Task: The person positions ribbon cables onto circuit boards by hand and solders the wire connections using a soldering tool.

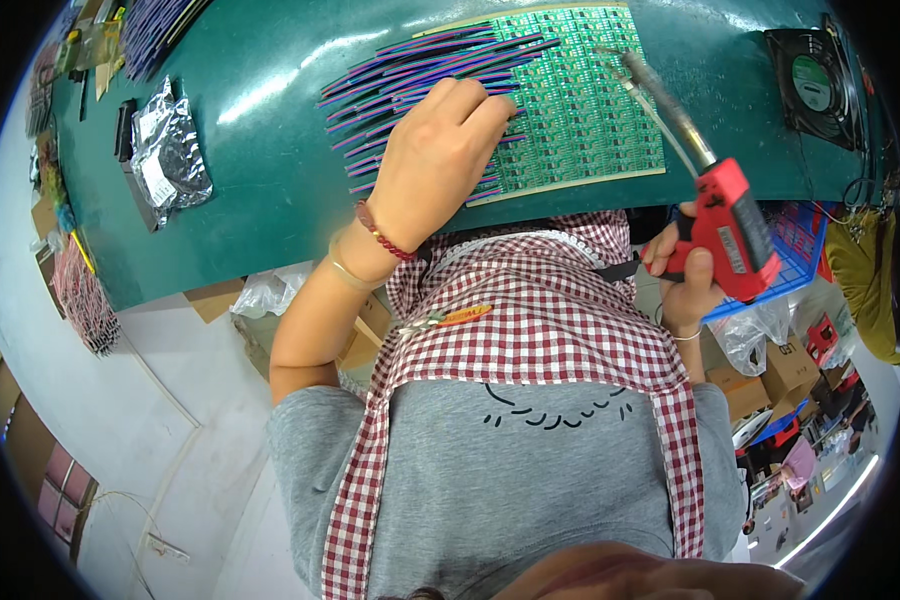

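Observation:
A panel of small green circuit boards (590, 110) lies on the green table (270, 190). Many thin purple, blue and black wires (400, 75) stretch out from its left part, side by side. Over these wires is my left hand (440, 150), fingers pinched together on a wire at the board rows; the fingertips are partly hidden. My right hand (685, 280) grips the handle of a red soldering gun (738, 225) at the table's front edge. Its metal barrel and thin feed tube slant up and left, so the tip hangs over the panel's far right part.
A black fan (815, 85) stands at the far right. On the left lie a silver antistatic bag (173, 150) and a bundle of wires (155, 35). More wires (82, 295) hang off the left edge. Below right are a blue basket (795, 245) and cardboard boxes (785, 375).

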